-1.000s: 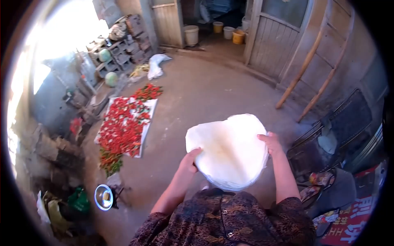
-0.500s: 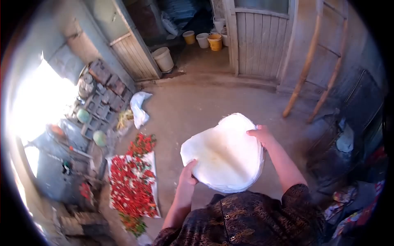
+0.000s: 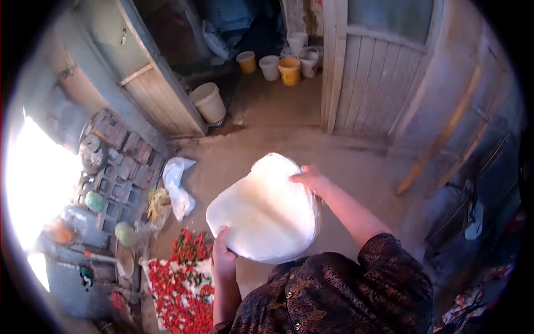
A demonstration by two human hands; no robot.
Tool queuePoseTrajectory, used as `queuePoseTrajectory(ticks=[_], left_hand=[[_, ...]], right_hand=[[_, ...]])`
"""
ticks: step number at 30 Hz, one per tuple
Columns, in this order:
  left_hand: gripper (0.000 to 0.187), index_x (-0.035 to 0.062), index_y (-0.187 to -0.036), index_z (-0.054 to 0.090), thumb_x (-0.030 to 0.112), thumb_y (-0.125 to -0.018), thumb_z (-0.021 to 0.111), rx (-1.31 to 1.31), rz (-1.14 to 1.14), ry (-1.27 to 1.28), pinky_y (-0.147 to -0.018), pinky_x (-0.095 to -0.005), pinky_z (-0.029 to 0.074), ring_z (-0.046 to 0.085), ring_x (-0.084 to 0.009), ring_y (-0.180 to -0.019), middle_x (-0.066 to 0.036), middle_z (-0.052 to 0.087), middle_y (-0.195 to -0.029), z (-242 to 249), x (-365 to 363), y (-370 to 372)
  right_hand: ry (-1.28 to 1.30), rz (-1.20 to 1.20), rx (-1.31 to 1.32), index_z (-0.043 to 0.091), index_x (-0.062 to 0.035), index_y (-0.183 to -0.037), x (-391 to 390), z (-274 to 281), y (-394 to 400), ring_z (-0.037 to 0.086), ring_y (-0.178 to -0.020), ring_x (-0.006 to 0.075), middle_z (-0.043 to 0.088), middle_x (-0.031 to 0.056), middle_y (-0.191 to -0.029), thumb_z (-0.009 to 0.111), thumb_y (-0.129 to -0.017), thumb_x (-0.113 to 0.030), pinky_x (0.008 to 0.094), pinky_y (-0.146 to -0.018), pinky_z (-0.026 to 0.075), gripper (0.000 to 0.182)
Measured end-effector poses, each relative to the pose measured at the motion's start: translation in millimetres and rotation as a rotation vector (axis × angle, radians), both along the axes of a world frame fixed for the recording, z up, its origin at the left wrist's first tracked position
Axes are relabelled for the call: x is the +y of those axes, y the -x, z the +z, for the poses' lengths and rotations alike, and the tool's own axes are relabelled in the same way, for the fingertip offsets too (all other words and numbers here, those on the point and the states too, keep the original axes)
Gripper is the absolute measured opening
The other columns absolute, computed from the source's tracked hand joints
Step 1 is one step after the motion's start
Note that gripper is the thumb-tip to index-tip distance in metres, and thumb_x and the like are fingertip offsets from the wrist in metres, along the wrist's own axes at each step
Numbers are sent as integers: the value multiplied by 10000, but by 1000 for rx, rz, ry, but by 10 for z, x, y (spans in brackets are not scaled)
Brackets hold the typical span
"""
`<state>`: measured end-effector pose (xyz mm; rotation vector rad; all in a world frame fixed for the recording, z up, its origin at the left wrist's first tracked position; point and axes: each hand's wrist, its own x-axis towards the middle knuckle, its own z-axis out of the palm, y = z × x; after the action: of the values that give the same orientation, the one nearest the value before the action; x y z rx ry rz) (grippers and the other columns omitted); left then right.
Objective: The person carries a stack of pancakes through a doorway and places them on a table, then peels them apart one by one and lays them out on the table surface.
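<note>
A stack of thin, pale round sheets (image 3: 267, 211) is held in front of my body, its surface slightly bent, with a darker patch across the middle. My left hand (image 3: 224, 253) grips the lower left edge, its thumb on top and its fingers mostly hidden underneath. On the upper right edge, my right hand (image 3: 310, 181) is closed round the rim with the thumb over the top. Red peppers (image 3: 181, 292) lie spread on a white cloth on the floor, to the left of my left hand.
Beyond an open doorway stand white and yellow buckets (image 3: 290, 71). A larger white bucket (image 3: 208, 103) is by the left door. Bricks and blocks (image 3: 125, 161), a white bag (image 3: 177, 186) and green melons (image 3: 125, 234) are at left; a wooden ladder (image 3: 445, 139) leans at right.
The view has shifted, so the doorway and buckets appear larger and lower. Both hands and the held stack now appear further left in the picture, with the grip unchanged.
</note>
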<state>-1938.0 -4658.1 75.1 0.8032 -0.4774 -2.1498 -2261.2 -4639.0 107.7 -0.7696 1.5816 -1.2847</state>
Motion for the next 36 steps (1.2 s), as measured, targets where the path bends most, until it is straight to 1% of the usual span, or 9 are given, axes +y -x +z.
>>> queuePoseTrajectory(ticks=[7, 14, 15, 18, 19, 22, 26, 33, 36], left_hand=[[439, 61, -1179, 418, 213, -794, 564, -136, -160, -115, -863, -465, 432, 509, -301, -1031, -129, 512, -1140, -65, -2233, 1107], [495, 66, -1206, 400, 252, -783, 578, -145, -144, -26, -848, -506, 426, 491, -296, -1060, -131, 495, -1164, -295, -4036, 2554], [464, 62, -1213, 402, 244, -808, 535, -234, -115, -123, -885, -482, 408, 498, -305, -1053, -141, 506, -1153, -260, -4275, 2709], [472, 59, -1219, 399, 248, -808, 533, -154, -122, 19, -889, -481, 406, 495, -301, -1059, -152, 496, -1162, -107, -4894, 3146], [489, 37, -1231, 370, 245, -816, 520, -99, -166, 14, -916, -476, 382, 457, -303, -1102, -128, 468, -1198, 37, -5077, 3331], [492, 40, -1230, 370, 248, -811, 522, -81, -163, -45, -911, -481, 385, 463, -314, -1091, -127, 476, -1185, -170, -5858, 3538], [519, 58, -1233, 371, 244, -781, 547, -91, -251, -104, -889, -492, 402, 479, -321, -1065, -124, 481, -1178, -385, -7044, 4165], [556, 78, -1238, 377, 250, -750, 581, -105, -407, -158, -878, -466, 413, 462, -289, -1088, -110, 477, -1180, 9, -8742, 5780], [545, 83, -1234, 388, 254, -755, 585, -7, -512, -100, -877, -449, 416, 477, -275, -1070, -97, 489, -1168, 354, -9178, 6544]], right_hand=[[-40, -193, -121, 544, 84, -908, -1508, 128, 1158, 613, -687, 220, 613, 156, -851, 682, -663, -97, 334, -603, 507, 334], [-19, -171, -10, 576, 63, -933, -3348, -79, 2536, 611, -667, 205, 625, 133, -807, 697, -646, -135, 322, -618, 495, 369], [-78, -131, -71, 577, 55, -937, -3617, -84, 2711, 605, -666, 200, 624, 120, -800, 694, -645, -139, 318, -613, 487, 369], [-188, -130, -3, 579, 48, -942, -4430, -88, 3164, 599, -670, 192, 621, 115, -788, 694, -642, -140, 319, -609, 484, 372], [-69, -110, -108, 582, 43, -934, -4696, -176, 3320, 595, -671, 176, 620, 107, -784, 695, -640, -140, 314, -607, 481, 365], [-129, -107, 102, 578, 40, -891, -5409, -62, 3629, 588, -665, 169, 617, 100, -785, 700, -638, -131, 305, -618, 477, 329], [-59, -138, 46, 598, 31, -832, -6374, -137, 4259, 543, -583, 146, 592, 76, -682, 692, -618, -181, 303, -537, 437, 315], [-106, -356, -18, 613, 5, -836, -7621, -200, 5646, 556, -619, 127, 613, 58, -727, 701, -649, -123, 281, -566, 453, 243], [-127, -455, 12, 619, -11, -826, -7787, 283, 6219, 556, -608, 123, 612, 45, -725, 704, -646, -176, 275, -559, 449, 259]])
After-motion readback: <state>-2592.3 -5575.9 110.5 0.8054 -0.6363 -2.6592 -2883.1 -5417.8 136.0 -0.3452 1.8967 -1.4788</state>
